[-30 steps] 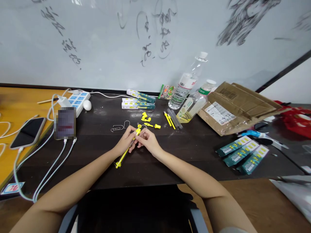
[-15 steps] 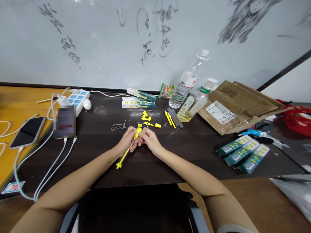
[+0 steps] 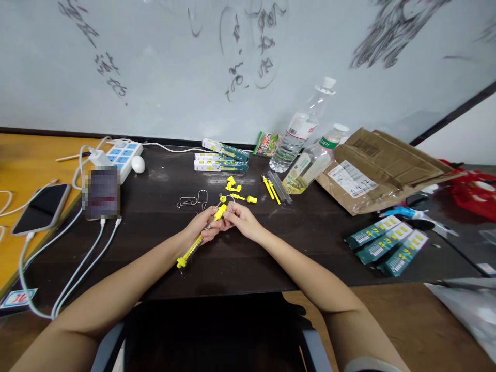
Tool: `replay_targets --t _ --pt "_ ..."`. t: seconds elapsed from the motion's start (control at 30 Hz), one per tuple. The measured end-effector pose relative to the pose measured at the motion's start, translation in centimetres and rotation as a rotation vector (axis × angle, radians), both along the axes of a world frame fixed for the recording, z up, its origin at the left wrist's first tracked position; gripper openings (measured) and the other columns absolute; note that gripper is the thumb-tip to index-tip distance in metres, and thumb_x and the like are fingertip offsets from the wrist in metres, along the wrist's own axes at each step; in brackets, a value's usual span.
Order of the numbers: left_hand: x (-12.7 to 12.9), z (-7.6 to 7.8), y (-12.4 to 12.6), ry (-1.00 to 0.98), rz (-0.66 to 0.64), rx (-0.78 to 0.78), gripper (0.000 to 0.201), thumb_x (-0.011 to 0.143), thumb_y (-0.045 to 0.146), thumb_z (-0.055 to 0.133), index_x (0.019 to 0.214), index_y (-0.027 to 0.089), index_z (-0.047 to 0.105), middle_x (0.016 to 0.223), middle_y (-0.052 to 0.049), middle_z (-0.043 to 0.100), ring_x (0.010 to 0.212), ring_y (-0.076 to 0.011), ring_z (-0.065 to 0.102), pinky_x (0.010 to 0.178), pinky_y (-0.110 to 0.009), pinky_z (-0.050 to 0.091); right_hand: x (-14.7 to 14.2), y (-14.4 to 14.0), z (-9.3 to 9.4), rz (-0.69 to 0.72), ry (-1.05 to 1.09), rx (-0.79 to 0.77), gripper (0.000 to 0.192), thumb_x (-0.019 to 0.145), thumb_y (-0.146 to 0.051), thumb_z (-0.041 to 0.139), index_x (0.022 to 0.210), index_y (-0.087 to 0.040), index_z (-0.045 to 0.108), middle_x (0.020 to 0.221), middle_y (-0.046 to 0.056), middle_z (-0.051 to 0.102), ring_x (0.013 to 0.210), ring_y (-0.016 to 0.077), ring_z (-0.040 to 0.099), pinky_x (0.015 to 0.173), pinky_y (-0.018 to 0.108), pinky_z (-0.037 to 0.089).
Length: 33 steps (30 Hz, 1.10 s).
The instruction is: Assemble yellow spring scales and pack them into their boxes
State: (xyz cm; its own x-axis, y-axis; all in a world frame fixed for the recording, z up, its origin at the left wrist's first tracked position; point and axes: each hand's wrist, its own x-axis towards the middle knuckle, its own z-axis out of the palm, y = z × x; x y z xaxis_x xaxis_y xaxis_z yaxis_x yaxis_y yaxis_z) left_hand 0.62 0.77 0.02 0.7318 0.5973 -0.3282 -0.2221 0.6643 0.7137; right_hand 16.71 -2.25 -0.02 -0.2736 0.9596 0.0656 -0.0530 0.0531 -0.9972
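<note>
My left hand (image 3: 203, 227) grips a long yellow and clear syringe-like tool (image 3: 191, 249) that slants down to the left over the dark table (image 3: 163, 248). My right hand (image 3: 242, 219) pinches the tool's yellow upper end (image 3: 220, 211), where a thin wire loop sticks out. Both hands meet at the table's middle. Just beyond them lie several small yellow plastic parts (image 3: 235, 190) and bent wire pieces (image 3: 191, 200).
Boxed kits (image 3: 220, 157) lie at the back, more packs (image 3: 387, 245) at right. Two plastic bottles (image 3: 302, 139), a cardboard package (image 3: 372, 168), a power strip (image 3: 122, 155) with cables, a phone (image 3: 41, 209) and scissors (image 3: 411, 214) surround the work spot.
The tool has tilted lower, its far end sliding left and toward me. My hands stay together at its upper end. The view drifted slightly.
</note>
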Motion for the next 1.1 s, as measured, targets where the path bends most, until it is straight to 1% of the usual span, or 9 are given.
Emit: replay_targets --t 0.13,0.33,0.43,0.53,0.6,0.7,0.87,0.97,1.1 --pt "0.0 0.5 -0.1 -0.008 -0.037 -0.048 0.018 0.09 0.032 0.038 0.086 0.016 0.046 0.05 0.01 0.037 0.023 -0.0007 0.021 0.023 -0.011 0.012 0.2 0.0 0.2 0.011 -0.028 0.029 0.034 0.078 -0.049 0.062 0.073 -0.018 0.048 0.059 -0.004 0.056 0.055 0.0105 0.06 0.056 0.024 0.051" --pt "-0.1 0.5 -0.2 -0.043 -0.065 -0.031 0.022 0.091 0.033 0.037 0.081 0.015 0.047 0.048 0.01 0.036 0.023 -0.0013 0.023 0.023 -0.012 0.016 0.2 0.0 0.4 0.007 -0.026 0.031 0.035 0.079 -0.049 0.061 0.071 -0.018 0.047 0.059 -0.004 0.057 0.057 0.011 0.061 0.058 0.025 0.051" --pt "-0.2 0.2 -0.1 -0.095 -0.08 -0.016 0.018 0.09 0.031 0.04 0.097 0.017 0.049 0.048 0.01 0.037 0.023 -0.0021 0.023 0.023 -0.011 0.015 0.2 0.0 0.2 0.017 0.0 0.003 0.035 0.079 -0.05 0.06 0.073 -0.018 0.048 0.059 -0.004 0.056 0.056 0.0105 0.061 0.059 0.025 0.052" --pt "-0.2 -0.1 0.0 -0.104 -0.093 0.012 0.029 0.089 0.032 0.042 0.116 0.021 0.044 0.048 0.011 0.037 0.022 -0.003 0.022 0.022 -0.01 0.016 0.2 0.1 0.0 0.007 0.009 -0.011 0.035 0.078 -0.05 0.061 0.075 -0.018 0.049 0.057 -0.005 0.055 0.052 0.009 0.059 0.057 0.024 0.052" --pt "-0.3 -0.1 0.0 -0.06 -0.093 0.081 0.039 0.089 0.036 0.042 0.125 0.023 0.039 0.048 0.011 0.039 0.022 -0.0037 0.025 0.022 -0.011 0.022 0.3 0.1 -0.1 -0.006 0.001 -0.019 0.034 0.077 -0.05 0.062 0.076 -0.018 0.049 0.055 -0.006 0.054 0.049 0.0082 0.057 0.054 0.022 0.052" --pt "-0.4 0.4 -0.3 0.019 -0.051 0.261 0.049 0.089 0.037 0.04 0.136 0.025 0.03 0.05 0.011 0.043 0.023 -0.0052 0.032 0.024 -0.013 0.029 0.5 0.0 0.2 -0.016 0.016 -0.049 0.033 0.079 -0.05 0.059 0.081 -0.02 0.047 0.055 -0.007 0.054 0.047 0.0083 0.057 0.051 0.022 0.052" --pt "-0.5 0.8 -0.9 0.068 -0.095 0.414 0.063 0.081 0.022 0.039 0.142 0.024 0.021 0.056 0.008 0.052 0.026 -0.0067 0.04 0.026 -0.014 0.031 0.9 0.0 0.8 0.027 0.056 -0.013 0.032 0.078 -0.042 0.063 0.1 -0.021 0.052 0.069 -0.005 0.06 0.055 0.009 0.059 0.053 0.022 0.054" --pt "-0.5 0.5 -1.0 0.084 -0.05 0.524 0.064 0.083 0.023 0.043 0.143 0.023 0.019 0.061 0.006 0.054 0.029 -0.0058 0.042 0.029 -0.014 0.033 1.3 0.4 0.9 0.094 0.045 0.008 0.032 0.076 -0.038 0.067 0.099 -0.019 0.056 0.076 -0.002 0.062 0.06 0.0095 0.061 0.058 0.023 0.054" --pt "-0.6 0.3 -1.0 0.1 -0.032 0.668 0.066 0.088 0.032 0.048 0.144 0.027 0.014 0.076 0.003 0.057 0.035 -0.0047 0.048 0.032 -0.014 0.037 2.2 1.0 0.7 0.151 0.032 0.01 0.034 0.079 -0.039 0.064 0.105 -0.017 0.057 0.072 -0.002 0.063 0.06 0.0104 0.062 0.06 0.024 0.054"
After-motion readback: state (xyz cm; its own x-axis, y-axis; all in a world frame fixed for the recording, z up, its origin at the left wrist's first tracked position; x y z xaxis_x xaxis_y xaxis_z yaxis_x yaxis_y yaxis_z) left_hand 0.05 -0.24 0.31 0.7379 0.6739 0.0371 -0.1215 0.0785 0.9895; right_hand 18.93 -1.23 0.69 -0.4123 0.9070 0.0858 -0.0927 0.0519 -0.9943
